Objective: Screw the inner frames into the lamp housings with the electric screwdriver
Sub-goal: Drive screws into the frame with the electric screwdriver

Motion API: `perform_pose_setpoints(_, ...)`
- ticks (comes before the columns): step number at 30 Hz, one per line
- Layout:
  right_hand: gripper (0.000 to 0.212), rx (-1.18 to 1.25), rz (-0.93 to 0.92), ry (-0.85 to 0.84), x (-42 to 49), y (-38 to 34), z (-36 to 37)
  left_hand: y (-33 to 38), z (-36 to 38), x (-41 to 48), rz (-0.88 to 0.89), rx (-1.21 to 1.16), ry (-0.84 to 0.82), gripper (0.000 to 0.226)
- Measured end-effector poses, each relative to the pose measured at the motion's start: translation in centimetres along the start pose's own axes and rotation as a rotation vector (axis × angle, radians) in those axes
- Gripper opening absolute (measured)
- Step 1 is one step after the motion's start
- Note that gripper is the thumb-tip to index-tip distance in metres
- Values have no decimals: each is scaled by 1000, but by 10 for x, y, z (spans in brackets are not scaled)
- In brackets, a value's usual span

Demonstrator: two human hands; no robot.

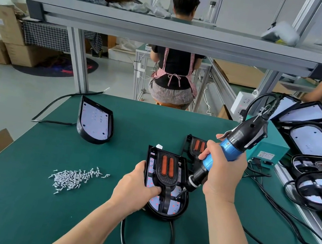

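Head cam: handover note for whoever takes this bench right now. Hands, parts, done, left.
Left hand grips the left rim of the lamp housing, thumb inside, steadying it on the mat.
Right hand grips the electric screwdriver, bit down at the lower right side of the inner frame.
Loose screws lie in a pile to the left.
Done: frame seated in this housing; driven screws cannot be counted.
Left: finish this frame; the far-left housing shows no frame yet.

Head-worn view, downward, close over table (14, 203)
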State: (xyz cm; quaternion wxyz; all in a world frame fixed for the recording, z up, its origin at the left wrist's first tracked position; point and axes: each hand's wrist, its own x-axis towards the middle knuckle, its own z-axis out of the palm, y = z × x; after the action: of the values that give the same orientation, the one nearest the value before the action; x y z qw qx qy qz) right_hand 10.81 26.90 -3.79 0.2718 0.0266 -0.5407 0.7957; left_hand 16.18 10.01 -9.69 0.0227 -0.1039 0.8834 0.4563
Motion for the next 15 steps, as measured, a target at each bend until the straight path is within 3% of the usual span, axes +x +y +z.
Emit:
perform_pose_setpoints(2,21,-28,-17,43,-2,0,3,1,-1,0,4,0,-7,57)
perform_pose_setpoints(7,18,-41,-108,-92,1,-17,5,0,-3,-1,2,12,10,54)
perform_pose_setpoints(15,21,159,-82,129,-3,-49,-2,1,-6,-5,8,-140,-71,48)
